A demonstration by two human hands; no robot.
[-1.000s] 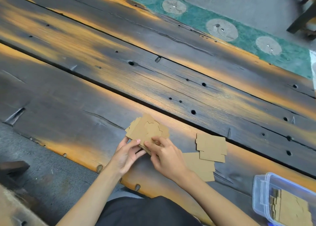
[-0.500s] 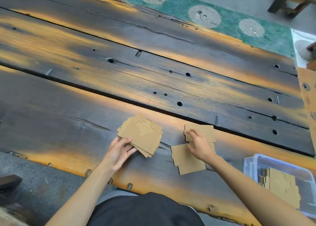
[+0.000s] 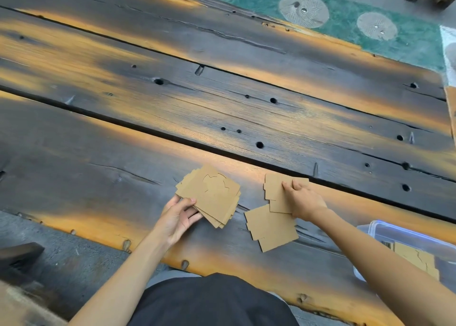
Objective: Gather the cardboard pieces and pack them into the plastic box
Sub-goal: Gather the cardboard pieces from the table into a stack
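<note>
1. The scorched plank table [image 3: 123,138] lies bare from 9 to 1 o'clock; its near edge runs just past both wrists.
2. The clear plastic box [image 3: 404,237], at 4 o'clock against the right forearm, holds cardboard.
3. The left hand [image 3: 179,217] pinches a fanned cardboard stack [image 3: 212,197].
4. The right hand [image 3: 304,201], fingers pressed flat, rests on overlapping cardboard pieces [image 3: 271,227] beside that stack.

Cardboard pieces [image 3: 271,227] plain tan; worktop [image 3: 222,108] charred black with orange streaks; mat [image 3: 345,12] teal, grey round medallions.
</note>
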